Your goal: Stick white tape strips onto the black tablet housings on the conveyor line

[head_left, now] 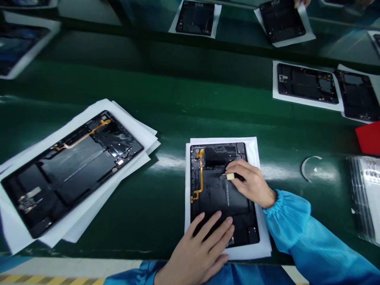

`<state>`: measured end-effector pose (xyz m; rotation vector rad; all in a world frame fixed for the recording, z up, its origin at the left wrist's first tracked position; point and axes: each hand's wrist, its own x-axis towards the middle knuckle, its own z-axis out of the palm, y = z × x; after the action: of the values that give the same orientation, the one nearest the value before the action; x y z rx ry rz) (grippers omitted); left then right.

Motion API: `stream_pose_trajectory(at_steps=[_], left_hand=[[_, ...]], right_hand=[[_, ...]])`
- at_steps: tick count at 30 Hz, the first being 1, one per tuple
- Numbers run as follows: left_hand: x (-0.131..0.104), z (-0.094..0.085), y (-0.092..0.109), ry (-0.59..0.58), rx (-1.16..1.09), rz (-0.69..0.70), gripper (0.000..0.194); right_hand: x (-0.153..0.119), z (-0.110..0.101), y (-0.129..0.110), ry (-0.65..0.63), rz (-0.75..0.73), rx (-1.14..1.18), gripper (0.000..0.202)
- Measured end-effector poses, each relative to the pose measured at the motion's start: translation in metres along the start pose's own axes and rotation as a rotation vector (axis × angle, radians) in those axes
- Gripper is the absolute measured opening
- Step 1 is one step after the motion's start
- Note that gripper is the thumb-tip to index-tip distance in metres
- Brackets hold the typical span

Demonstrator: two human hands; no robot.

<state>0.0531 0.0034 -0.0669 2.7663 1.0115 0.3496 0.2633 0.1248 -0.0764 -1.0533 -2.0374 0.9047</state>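
Note:
An opened tablet housing with black insides lies on white sheets in front of me. Along its left side runs an orange flex cable. My left hand rests flat over the housing's lower edge with its fingers spread. Above the upper middle of the housing, my right hand pinches a small dark tool with a cream-coloured band. The tool's tip points left, at or just over the black inner surface; whether it touches cannot be seen. My fingers hide part of the tool.
Left of me, another opened tablet housing lies slanted on stacked white sheets. More housings on sheets sit at the right and far side. A red object, clear plastic trays and a curved white strip lie right. A co-worker's hand shows at the top.

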Motion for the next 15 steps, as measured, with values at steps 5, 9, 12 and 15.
stream_pose_trajectory(at_steps=[5, 9, 12, 15], left_hand=[[0.001, -0.005, -0.002, -0.029, 0.032, 0.005, 0.047], [0.006, -0.014, -0.010, -0.086, 0.042, 0.043, 0.071], [0.016, -0.019, -0.020, -0.131, 0.052, 0.042, 0.085], [0.031, -0.018, -0.033, -0.120, 0.056, 0.026, 0.089]], right_hand=[[-0.002, 0.002, 0.000, 0.042, 0.089, -0.006, 0.035], [0.000, 0.004, -0.001, 0.230, 0.165, 0.064, 0.018], [0.002, 0.004, -0.002, 0.344, 0.195, 0.168, 0.006], [0.003, 0.003, -0.003, 0.380, 0.191, 0.215, 0.003]])
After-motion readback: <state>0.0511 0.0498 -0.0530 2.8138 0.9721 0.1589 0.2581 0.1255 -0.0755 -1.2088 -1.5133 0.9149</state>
